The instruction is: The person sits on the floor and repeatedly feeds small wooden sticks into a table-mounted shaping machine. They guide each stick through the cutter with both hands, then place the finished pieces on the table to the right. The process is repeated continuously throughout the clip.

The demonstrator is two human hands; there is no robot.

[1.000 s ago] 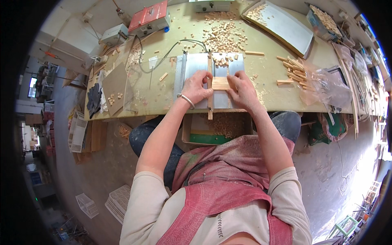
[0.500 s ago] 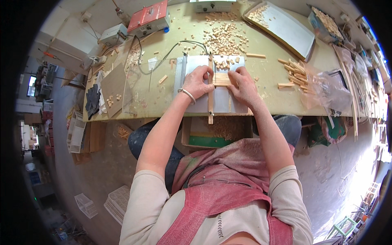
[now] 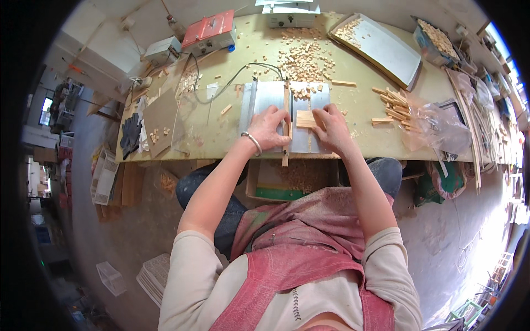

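A metal sawing plate (image 3: 256, 96) lies on the bench, with an upright wooden rail (image 3: 286, 99) running front to back across it. My left hand (image 3: 269, 128), wearing a bangle, has its fingers curled onto the rail's left side and near part. My right hand (image 3: 329, 128) grips a flat bundle of light wooden strips (image 3: 302, 118), lying crosswise just right of the rail with a small gap between them. Small cut wooden cubes (image 3: 302, 88) are heaped on the plate beyond the bundle.
Loose cubes (image 3: 303, 55) cover the bench behind. A pile of sticks (image 3: 392, 105) is at right, below a white tray (image 3: 381, 49). At left are a red-lidded machine (image 3: 208, 28), cables (image 3: 243, 69), dark gloves (image 3: 131, 132) and a board (image 3: 160, 116). A box (image 3: 265, 179) sits under the bench.
The bundle has shifted rightward, away from the rail, in my right hand. My left hand has slid toward me along the rail. The whole view sits slightly lower in the picture.
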